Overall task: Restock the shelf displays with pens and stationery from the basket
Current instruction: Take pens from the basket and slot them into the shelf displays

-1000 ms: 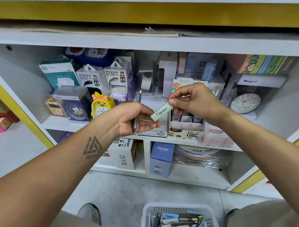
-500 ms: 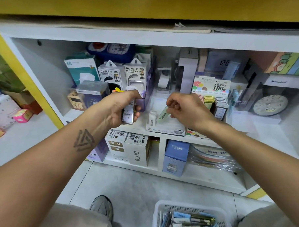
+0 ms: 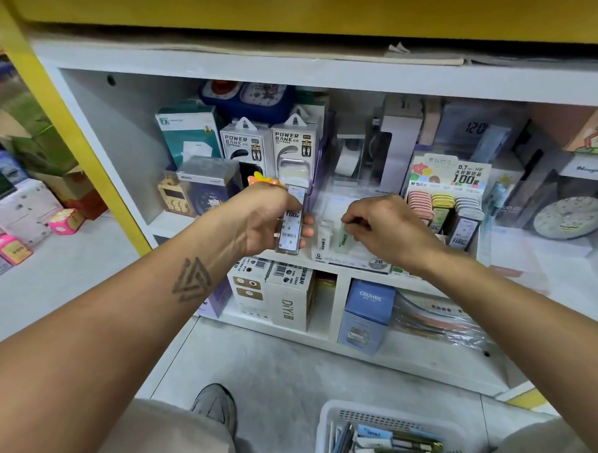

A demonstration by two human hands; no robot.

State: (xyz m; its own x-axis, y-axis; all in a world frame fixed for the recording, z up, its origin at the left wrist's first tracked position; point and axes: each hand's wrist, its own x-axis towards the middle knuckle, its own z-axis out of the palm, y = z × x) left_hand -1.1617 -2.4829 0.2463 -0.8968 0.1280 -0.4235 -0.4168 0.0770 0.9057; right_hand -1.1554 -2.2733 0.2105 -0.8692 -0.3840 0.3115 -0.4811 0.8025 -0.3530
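Nearest the viewer, a white perforated plastic basket (image 3: pixel 337 430) sits on the grey floor, loaded with pens and packaged stationery (image 3: pixel 386 441), with a grey shoe (image 3: pixel 214 406) just to its left. Up and beyond the basket, the two hands work apart from each other at the front edge of the white shelf (image 3: pixel 174 228). The left hand (image 3: pixel 266 217) is curled round a slim clear rectangular lead case with a printed label reading "100" (image 3: pixel 292 226), held upright. The right hand (image 3: pixel 383 227) pinches the top of a pale green slim lead case (image 3: pixel 341 238), which stands in a low white cardboard display tray marked "2B" (image 3: pixel 357 261), just beside a white case (image 3: pixel 323 237) in the same tray. To the right of that tray stands a colourful cardboard display box of lead cases printed "0.7" and "100" (image 3: pixel 450 182), filled with pink, yellow and grey cases. Farther back on the shelf are two white "POWER BANK" boxes (image 3: pixel 270 145), a teal and white box (image 3: pixel 189 131) and, at far right, a round white clock (image 3: pixel 568 223). Under the shelf, past the basket, stands a blue "CRUHRE" box (image 3: pixel 368 315).
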